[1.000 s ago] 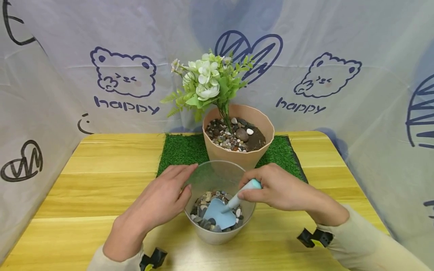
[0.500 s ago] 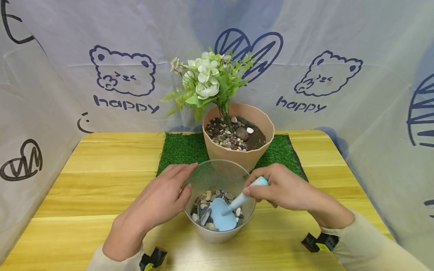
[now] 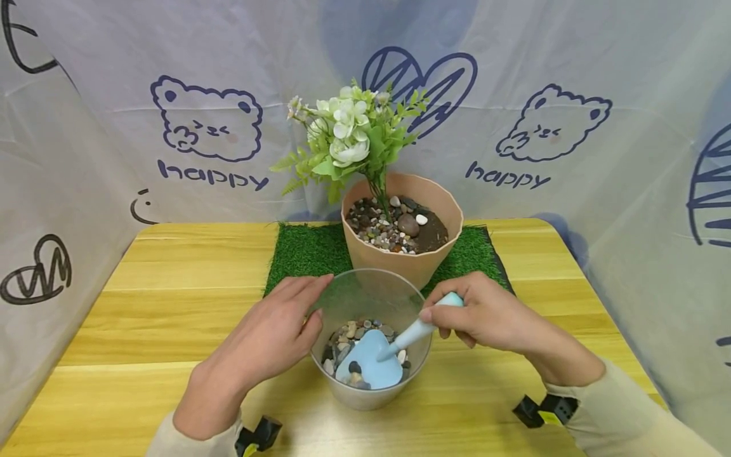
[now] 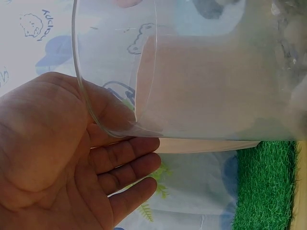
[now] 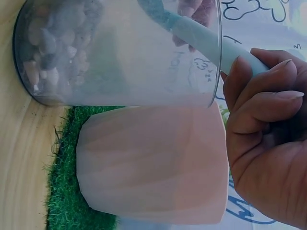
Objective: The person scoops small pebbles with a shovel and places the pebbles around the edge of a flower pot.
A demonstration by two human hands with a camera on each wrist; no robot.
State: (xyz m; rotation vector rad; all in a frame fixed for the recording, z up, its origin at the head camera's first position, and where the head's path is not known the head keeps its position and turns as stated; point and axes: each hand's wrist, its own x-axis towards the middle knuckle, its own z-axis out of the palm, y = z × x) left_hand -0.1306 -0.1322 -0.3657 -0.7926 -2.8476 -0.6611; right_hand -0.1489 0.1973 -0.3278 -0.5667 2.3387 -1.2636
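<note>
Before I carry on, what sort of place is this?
Probably a small staged planting corner: a wood-look table, printed cloth hung around it, and a flowerpot on a grass mat.

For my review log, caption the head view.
Right hand holds a blue scoop in a clear tub of pebbles, left hand at its side.

Over the feed I have a small, curtained tabletop nook: white fabric (image 3: 308, 57) printed with dark blue line-drawn bears (image 3: 208, 124) and hearts (image 3: 419, 95) hangs past the far and both side edges of a yellow wood-grain worktop (image 3: 160, 324). A green fake-grass mat (image 3: 308, 254) at the far edge, a see-through round tub (image 3: 365, 401) of mixed pebbles (image 3: 351, 331) and a pale blue shovel (image 3: 372, 354) point to a craft corner; home or studio, I cannot tell.
</note>
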